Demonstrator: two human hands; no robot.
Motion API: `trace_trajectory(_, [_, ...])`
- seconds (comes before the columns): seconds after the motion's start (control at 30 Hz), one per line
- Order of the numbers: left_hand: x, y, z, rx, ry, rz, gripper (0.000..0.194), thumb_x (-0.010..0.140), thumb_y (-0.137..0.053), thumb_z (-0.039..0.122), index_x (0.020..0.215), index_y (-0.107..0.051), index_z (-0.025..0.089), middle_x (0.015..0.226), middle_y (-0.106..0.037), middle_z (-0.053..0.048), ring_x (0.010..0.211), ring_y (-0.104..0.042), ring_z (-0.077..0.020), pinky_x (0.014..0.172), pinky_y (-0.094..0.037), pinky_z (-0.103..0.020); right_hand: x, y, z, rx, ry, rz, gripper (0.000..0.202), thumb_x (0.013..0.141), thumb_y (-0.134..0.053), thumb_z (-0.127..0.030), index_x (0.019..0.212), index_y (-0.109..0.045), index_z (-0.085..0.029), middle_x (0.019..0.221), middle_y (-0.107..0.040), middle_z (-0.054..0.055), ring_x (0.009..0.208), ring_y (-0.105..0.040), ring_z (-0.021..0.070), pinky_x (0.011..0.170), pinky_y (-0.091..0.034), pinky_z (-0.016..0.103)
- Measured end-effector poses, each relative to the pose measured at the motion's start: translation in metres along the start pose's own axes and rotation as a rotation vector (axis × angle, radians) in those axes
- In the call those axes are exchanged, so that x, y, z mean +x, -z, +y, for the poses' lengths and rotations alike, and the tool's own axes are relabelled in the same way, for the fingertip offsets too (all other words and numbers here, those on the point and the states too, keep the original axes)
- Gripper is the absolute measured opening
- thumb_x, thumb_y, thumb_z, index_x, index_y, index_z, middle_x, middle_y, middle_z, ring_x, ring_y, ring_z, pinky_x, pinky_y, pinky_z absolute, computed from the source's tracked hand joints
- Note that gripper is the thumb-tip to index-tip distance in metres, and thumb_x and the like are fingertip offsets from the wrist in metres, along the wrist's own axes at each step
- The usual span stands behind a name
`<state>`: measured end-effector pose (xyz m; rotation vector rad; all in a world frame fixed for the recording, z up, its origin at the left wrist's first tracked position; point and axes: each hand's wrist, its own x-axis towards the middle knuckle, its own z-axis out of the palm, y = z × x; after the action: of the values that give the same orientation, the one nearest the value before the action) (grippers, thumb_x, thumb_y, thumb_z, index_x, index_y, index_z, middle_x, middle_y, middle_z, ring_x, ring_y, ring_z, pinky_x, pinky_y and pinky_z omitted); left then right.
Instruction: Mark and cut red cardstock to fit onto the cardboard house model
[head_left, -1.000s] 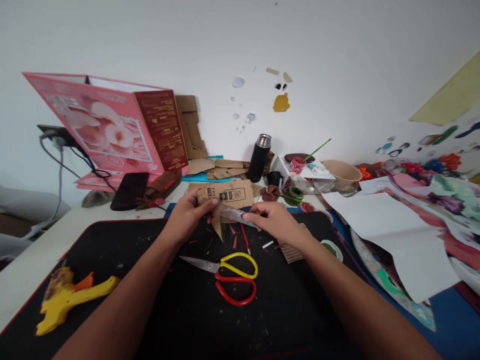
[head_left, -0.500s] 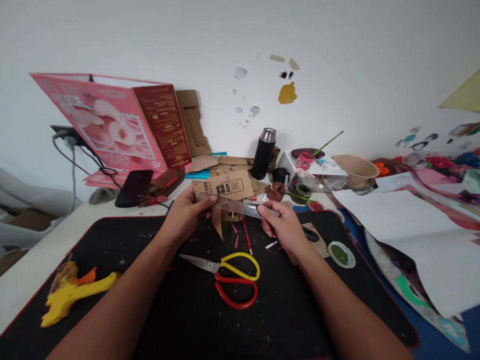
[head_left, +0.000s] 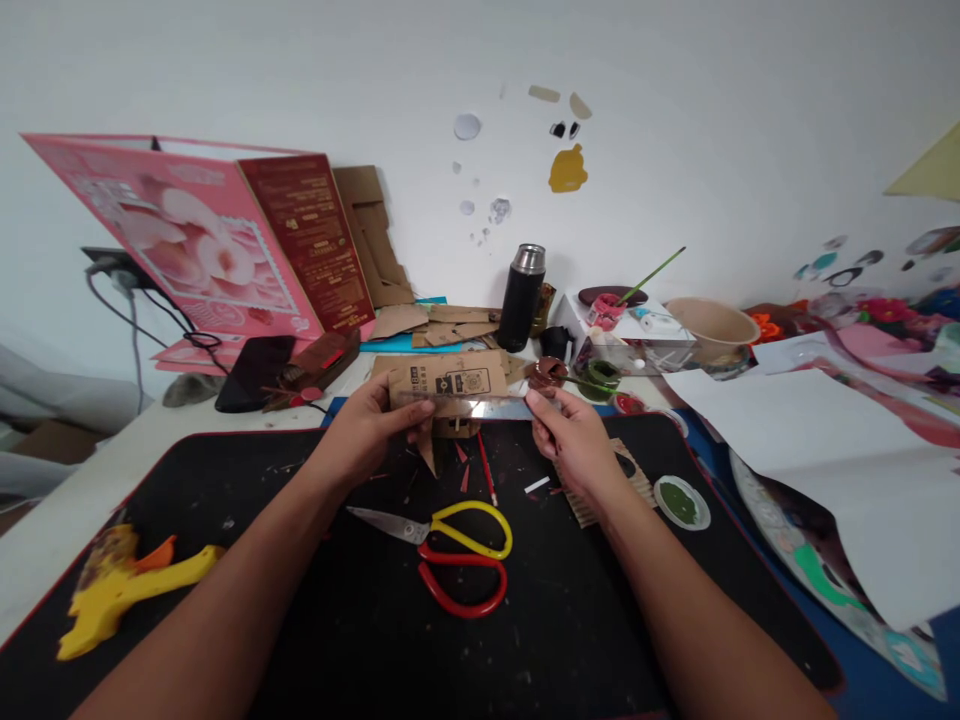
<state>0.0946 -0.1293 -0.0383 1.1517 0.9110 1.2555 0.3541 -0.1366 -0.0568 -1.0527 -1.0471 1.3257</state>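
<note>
Clear ruler (head_left: 491, 408) against cardboard (head_left: 450, 378)
Left fingers (head_left: 411, 413) pinch cardboard, right fingers (head_left: 543, 410) grip ruler; please press evenly (without bending).

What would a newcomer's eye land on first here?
Probably the big pink box standing at the back left, against the pale wall. Next, the scissors with one yellow and one red handle, lying mid-mat, and the yellow glue gun at the mat's left. Beyond the scissors, both hands hold a clear strip by printed cardboard.

Craft workspace, scissors (head_left: 450, 550), glue gun (head_left: 124, 590), paint pots (head_left: 602, 378), cardboard scraps (head_left: 450, 328)
</note>
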Motion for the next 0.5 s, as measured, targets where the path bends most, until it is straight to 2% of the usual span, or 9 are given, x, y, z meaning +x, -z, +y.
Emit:
trace_trajectory(0.2, [0.0003,0.001,-0.002,0.019,0.045,-0.041,0.034,0.068,-0.096,0.034,0.082,-0.07,0.017,0.068,-0.067,-0.002,0.053,-0.056,-0.0129,0.046,-0.044,-0.024,-0.0013,0.0005,-0.0055,-0.045,0.014,0.054,0.048,0.077,-0.091,-0.058,0.091,-0.067,-0.019,0.05,-0.047,-0.01,0.041,-0.035,0.0066,0.04,-0.02,0.021])
trace_trajectory(0.5, [-0.0032,0.0012,-0.0014,0.104,0.101,-0.063,0.032,0.073,-0.091,0.037,0.079,-0.066,0.017,0.064,-0.067,0.0,0.052,-0.058,-0.0119,0.05,-0.045,-0.024,-0.0016,0.0004,-0.0051,-0.065,0.016,0.06,0.049,0.075,-0.092,-0.059,0.09,-0.069,-0.019,0.05,-0.047,-0.01,0.041,-0.035,0.0063,0.039,-0.022,0.02])
